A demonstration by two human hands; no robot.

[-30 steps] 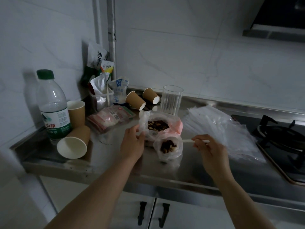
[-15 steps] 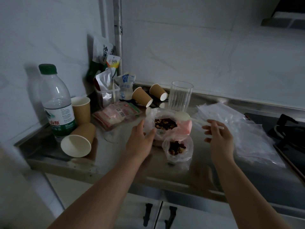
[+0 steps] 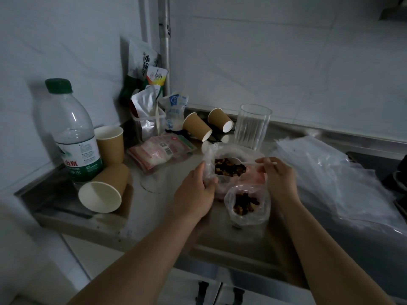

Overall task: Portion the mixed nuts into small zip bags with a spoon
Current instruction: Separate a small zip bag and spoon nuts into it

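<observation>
Pretty dim kitchen corner, steel worktop full of clutter. The left hand grips the near-left edge of the big nut bag, fingers curled into the plastic. The right hand pinches the handle of a white spoon between thumb and fingers, and the spoon's bowl sits at the top of the nuts in the big bag (can't tell if there's anything on it).

Just in front of the big bag, touching it, stands a small zip bag, open at the top with some nuts in the bottom. To the right lies a stack of empty bags, spread out flat.

Behind the nut bag there's a clear glass and two paper cups tipped on their sides. Over on the left, a water bottle with a green cap, with one cup upright beside it and another lying down in front.
</observation>
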